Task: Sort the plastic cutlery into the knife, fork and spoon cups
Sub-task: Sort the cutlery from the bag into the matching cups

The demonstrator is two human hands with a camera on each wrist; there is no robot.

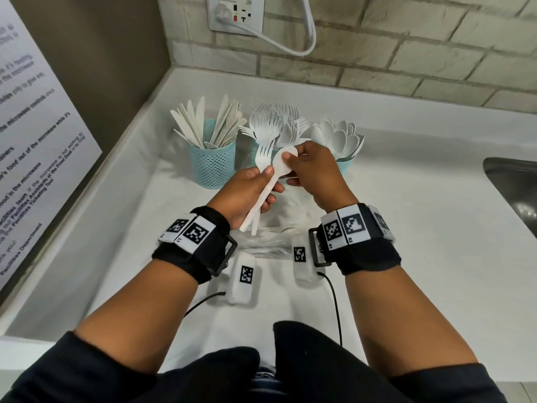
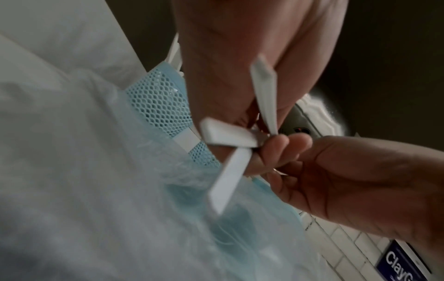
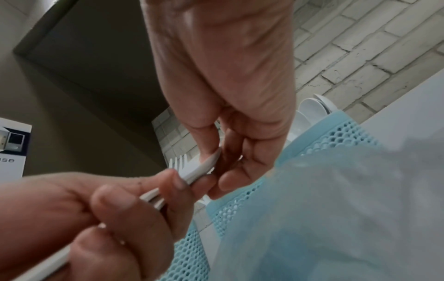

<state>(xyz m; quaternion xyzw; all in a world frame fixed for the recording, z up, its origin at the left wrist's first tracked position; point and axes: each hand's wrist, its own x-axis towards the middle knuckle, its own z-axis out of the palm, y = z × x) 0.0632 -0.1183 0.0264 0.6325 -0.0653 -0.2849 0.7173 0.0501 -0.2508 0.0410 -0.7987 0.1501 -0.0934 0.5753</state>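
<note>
above mesh cups (image 1: 213, 164), both hands (image 1: 247, 193) pinch smooth white cutlery (image 1: 268, 173).

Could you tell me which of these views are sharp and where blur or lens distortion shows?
Head view: mostly sharp, counter edges bowed by the wide lens. Left wrist view: the held cutlery handles are smeared. Right wrist view: soft, though the fork tines stay readable.

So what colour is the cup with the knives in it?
Light blue mesh knife cup, clearest in the head view.

The hands hide most of the fork cup (image 1: 253, 146).
</note>
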